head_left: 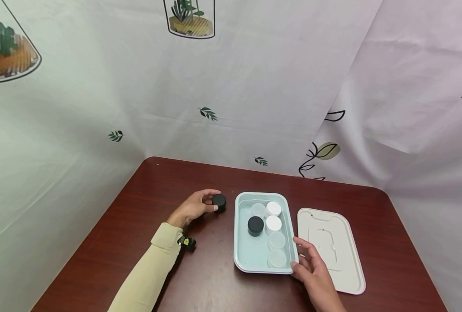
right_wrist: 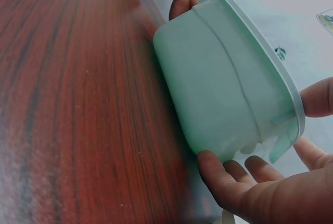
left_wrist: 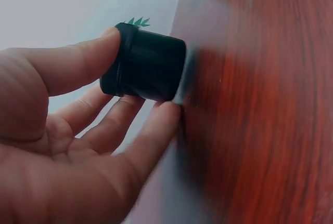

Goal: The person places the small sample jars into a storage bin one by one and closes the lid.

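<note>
A small black round jar [head_left: 219, 202] with a ribbed lid is pinched between the thumb and fingers of my left hand [head_left: 193, 208], left of the tub. In the left wrist view the jar [left_wrist: 153, 63] has its base close to the tabletop; whether it touches, I cannot tell. My right hand [head_left: 313, 273] grips the near right corner of a pale blue plastic tub [head_left: 250, 255], thumb at the rim and fingers along the side. Inside the tub stand another black jar [head_left: 255, 225], two white-lidded jars [head_left: 273, 224] and several translucent-lidded ones [head_left: 276, 240].
An off-white rectangular lid [head_left: 348, 247] lies on the table right of the tub, beside my right hand. The dark red wooden table [head_left: 200, 277] ends at the back against a hanging white cloth [head_left: 235, 86] printed with plants.
</note>
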A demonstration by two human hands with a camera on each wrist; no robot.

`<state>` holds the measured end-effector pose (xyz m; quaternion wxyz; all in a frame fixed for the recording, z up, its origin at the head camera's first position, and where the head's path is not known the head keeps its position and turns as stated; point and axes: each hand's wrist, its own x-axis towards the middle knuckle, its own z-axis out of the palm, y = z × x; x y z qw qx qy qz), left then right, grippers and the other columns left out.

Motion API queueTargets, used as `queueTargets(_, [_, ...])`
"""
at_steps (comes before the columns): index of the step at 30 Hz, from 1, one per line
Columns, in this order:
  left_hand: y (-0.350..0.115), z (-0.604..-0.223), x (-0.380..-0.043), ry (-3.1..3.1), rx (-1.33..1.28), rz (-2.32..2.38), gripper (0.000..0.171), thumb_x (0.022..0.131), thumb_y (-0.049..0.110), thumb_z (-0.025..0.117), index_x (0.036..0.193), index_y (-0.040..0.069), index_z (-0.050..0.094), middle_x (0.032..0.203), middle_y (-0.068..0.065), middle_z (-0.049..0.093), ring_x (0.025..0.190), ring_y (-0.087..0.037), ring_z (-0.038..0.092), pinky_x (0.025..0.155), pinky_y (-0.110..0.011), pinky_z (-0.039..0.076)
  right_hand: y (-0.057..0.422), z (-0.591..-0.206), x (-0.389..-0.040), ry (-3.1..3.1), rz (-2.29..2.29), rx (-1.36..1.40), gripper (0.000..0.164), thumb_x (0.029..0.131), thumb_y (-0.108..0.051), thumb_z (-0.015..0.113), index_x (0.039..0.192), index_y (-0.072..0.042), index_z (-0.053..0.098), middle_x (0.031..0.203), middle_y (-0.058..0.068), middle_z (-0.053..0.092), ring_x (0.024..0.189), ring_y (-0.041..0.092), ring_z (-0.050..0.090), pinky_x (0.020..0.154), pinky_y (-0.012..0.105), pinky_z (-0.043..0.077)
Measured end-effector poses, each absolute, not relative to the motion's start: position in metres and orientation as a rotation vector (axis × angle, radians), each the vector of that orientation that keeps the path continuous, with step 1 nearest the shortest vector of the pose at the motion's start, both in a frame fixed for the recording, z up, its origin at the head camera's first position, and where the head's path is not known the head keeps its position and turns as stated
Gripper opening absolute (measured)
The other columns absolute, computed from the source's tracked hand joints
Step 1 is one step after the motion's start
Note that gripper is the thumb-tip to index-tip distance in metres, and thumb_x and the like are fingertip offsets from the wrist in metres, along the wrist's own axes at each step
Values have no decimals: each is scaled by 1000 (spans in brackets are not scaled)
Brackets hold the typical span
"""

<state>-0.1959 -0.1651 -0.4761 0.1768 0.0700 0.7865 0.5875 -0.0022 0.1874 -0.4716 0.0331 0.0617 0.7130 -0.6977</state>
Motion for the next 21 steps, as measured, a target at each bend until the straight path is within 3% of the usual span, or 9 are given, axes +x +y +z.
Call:
queueTargets(5, [-165,-476,-196,2119,165,1765,57,99,1,71,152,7,54,141,-23,61,111,-24,70,88,-30,58,188,-473,-2,2190,-2152,183,58,98,7,58,152,-8,46,141,20,52,111,11,69,83,34,64])
queueTargets(14, [-162,-471,-197,1989,113,1879,57,100,-2,67,154,7,51,144,-24,54,118,-29,70,102,-43,59,189,-473,-2,2189,-2149,179,57,98,8,57,152,-8,46,142,23,51,111,11,69,83,34,64])
queueTargets(21, [-155,-453,-187,1904,259,1920,60,99,1,69,155,2,48,145,-25,56,116,-24,72,104,-47,57,189,-472,-3,2186,-2153,179,57,98,8,57,151,-8,46,142,22,51,112,11,69,84,34,64])
